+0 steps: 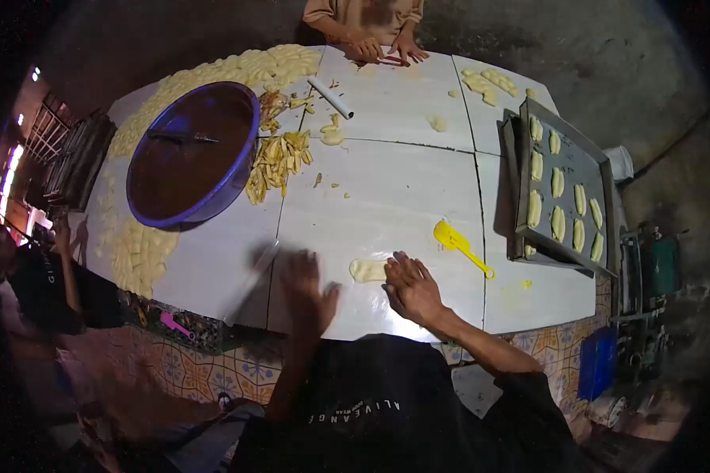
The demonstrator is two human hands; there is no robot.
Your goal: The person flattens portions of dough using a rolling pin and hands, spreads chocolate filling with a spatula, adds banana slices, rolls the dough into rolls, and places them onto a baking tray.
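A broad, white-tiled table [379, 189] is filling the middle of the view, with its near edge running just in front of the person's torso. A round, blue plastic basin of brown contents [221, 205] is standing toward its far left, and a dark, rectangular metal tray of pale dough pieces [580, 160] is sitting tilted at the right. The right hand [412, 288] is lying palm down, fingers extended and slightly parted, pinching nothing. The left hand [306, 288] is showing blurred, thumb spread from its extended fingers; whether it is touching the tiles cannot be told. A yellow plastic scraper [448, 235] is resting beyond the right hand, limiting room there. The flat, elongated, cream-coloured dough piece [367, 271] is lying between the hands, its long axis running left to right, its right end under the nearer right fingers; open room is stretching ahead.
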